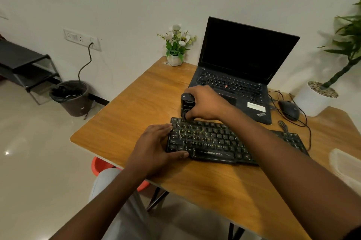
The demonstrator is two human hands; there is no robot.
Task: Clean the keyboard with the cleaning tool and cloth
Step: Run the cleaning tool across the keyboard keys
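Note:
A black keyboard (214, 140) lies across the middle of the wooden table (136, 110). My left hand (156, 146) grips its left end, thumb on the front edge and fingers on the far corner. My right hand (207, 103) is closed around a black cleaning tool (187, 104), held upright with its lower end touching the keyboard's top-left keys. A white cloth (345, 165) lies blurred at the table's right edge.
An open black laptop (240, 68) stands behind the keyboard. A black mouse (289, 110) with cables lies to its right. A small flower pot (175, 52) sits at the table's back edge. A potted plant (320, 95) stands right, a bin (72, 97) left on the floor.

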